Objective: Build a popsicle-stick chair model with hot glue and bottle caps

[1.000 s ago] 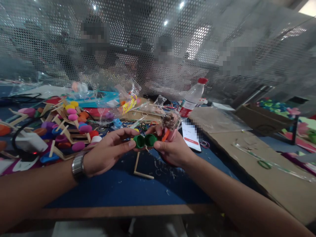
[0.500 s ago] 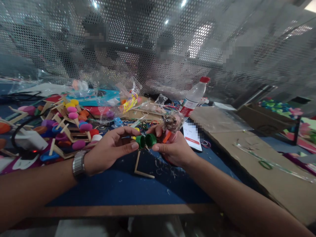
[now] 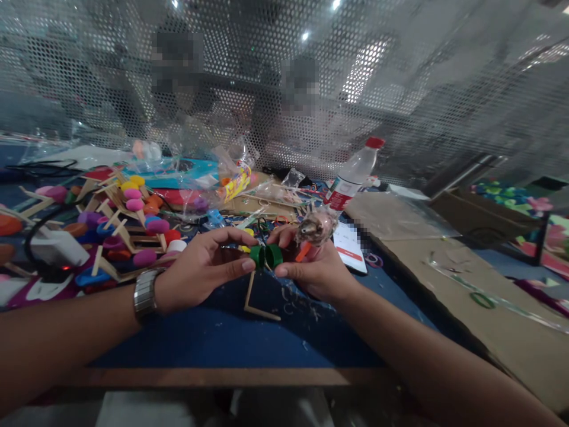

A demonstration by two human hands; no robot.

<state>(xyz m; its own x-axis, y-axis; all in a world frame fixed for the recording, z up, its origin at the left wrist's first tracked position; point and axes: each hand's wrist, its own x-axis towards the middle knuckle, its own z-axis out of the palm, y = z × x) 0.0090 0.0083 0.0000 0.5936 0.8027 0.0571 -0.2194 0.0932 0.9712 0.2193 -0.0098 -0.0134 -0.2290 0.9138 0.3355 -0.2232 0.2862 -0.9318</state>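
My left hand (image 3: pixel 207 267) pinches a green bottle cap (image 3: pixel 257 257) between thumb and fingers. My right hand (image 3: pixel 317 270) holds a second green bottle cap (image 3: pixel 274 256) at its fingertips, close beside the first; whether their rims touch I cannot tell. Also in my right hand is what looks like a pink glue gun (image 3: pixel 328 220) with an orange trigger (image 3: pixel 303 251) and a grimy, glue-crusted front; the palm hides much of it. Below the caps, two thin wooden sticks (image 3: pixel 262 313) joined in an L lie on the blue table (image 3: pixel 213 344).
Stick pieces with colourful caps (image 3: pixel 133 231) crowd the left, near a white plug (image 3: pixel 57 252). A red-capped bottle (image 3: pixel 351 175) stands behind my right hand, by a phone (image 3: pixel 351 246). Cardboard (image 3: pixel 440 279) covers the right side. Behind is a perforated metal screen (image 3: pixel 249 65).
The two green caps have come slightly closer together. The glue gun in my right hand has tilted a little. The whole view has shifted slightly.
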